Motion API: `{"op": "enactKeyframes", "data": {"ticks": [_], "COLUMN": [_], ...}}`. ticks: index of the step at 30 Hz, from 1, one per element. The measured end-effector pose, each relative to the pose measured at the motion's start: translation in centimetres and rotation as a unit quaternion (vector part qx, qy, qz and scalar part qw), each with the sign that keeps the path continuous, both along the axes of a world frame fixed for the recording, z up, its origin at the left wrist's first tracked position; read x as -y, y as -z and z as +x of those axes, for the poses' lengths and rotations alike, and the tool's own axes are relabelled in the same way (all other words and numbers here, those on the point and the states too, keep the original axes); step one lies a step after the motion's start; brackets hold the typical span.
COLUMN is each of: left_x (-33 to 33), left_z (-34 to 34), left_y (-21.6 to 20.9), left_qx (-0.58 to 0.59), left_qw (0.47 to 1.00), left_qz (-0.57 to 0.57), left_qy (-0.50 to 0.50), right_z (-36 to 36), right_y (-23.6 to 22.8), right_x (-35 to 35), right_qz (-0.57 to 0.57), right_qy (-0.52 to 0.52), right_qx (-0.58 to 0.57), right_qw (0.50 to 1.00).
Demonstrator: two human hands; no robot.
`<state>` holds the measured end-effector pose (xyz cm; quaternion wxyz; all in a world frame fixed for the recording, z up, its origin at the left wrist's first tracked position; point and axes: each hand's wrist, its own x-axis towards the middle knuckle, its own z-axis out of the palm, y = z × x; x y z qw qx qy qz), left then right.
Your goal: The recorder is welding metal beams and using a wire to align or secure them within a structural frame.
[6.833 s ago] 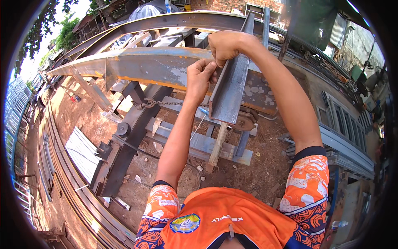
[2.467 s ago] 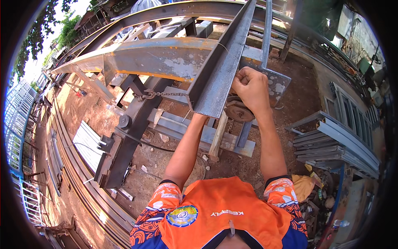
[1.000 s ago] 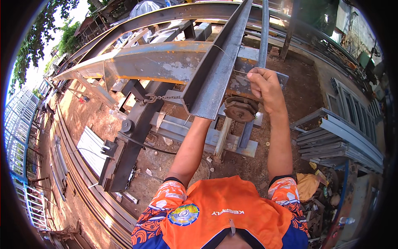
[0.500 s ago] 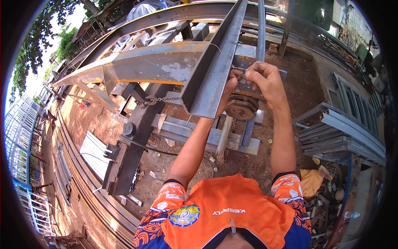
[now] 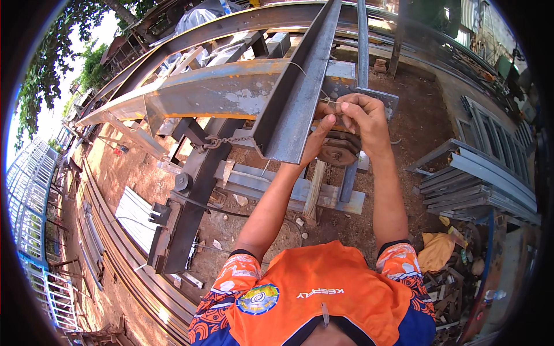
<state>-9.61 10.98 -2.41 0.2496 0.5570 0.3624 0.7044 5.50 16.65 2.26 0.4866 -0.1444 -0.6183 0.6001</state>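
Note:
A thin pale string [image 5: 329,101] runs between my two hands, close to the right edge of a long steel angle bar [image 5: 297,109]. A loop of the same kind of line crosses the bar higher up. My right hand [image 5: 368,118] pinches the string between thumb and fingertips. My left hand [image 5: 317,134] is beside the bar's edge, its thumb raised and its fingers curled near the string, partly hidden behind the bar and the right hand. Just below the hands is a rusty stack of round metal plates [image 5: 337,151].
A large steel I-beam [image 5: 213,92] extends to the left behind the angle bar. A chain [image 5: 222,140] hangs by the bar's lower end. Stacked grey steel frames [image 5: 461,184] stand at the right. Long steel lengths [image 5: 130,259] lie on the ground at the left.
My right hand has moved slightly down, and its fingers have drawn closer to my left hand. The left thumb now shows more clearly. The angle bar has stayed in place.

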Motion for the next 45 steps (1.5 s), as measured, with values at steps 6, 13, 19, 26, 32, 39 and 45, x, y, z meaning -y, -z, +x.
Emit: {"op": "enactKeyframes", "data": {"ticks": [6,13,19,26,32,39,45], "left_x": [0.3,0.7,0.6,0.1,0.2,2.1,2.7], "left_z": [-0.6,-1.1,-2.3,-6.0,-7.2,-4.9,-4.3], "left_y": [0.6,0.6,1.7,5.4,6.5,3.5,2.0], "left_qx": [-0.038,-0.05,-0.073,-0.062,-0.112,0.003,0.093], "left_qw": [0.999,0.997,0.994,0.993,0.983,0.996,0.991], "left_qz": [-0.027,-0.061,-0.037,-0.028,-0.032,-0.071,-0.068], "left_qy": [-0.005,-0.022,-0.073,-0.1,-0.142,-0.059,0.065], "right_z": [-0.6,-1.8,-6.0,-10.2,-11.0,-9.9,-8.2], "right_y": [0.1,1.6,5.8,7.4,7.6,8.0,7.9], "right_x": [0.6,0.7,1.9,4.7,5.6,5.7,5.3], "right_qz": [-0.012,-0.03,-0.094,-0.181,-0.237,-0.212,-0.153], "right_qy": [-0.015,-0.047,0.007,-0.009,-0.006,-0.027,-0.043], "right_qx": [-0.049,-0.103,-0.189,-0.308,-0.33,-0.32,-0.291], "right_qw": [0.999,0.993,0.978,0.934,0.914,0.923,0.943]}}
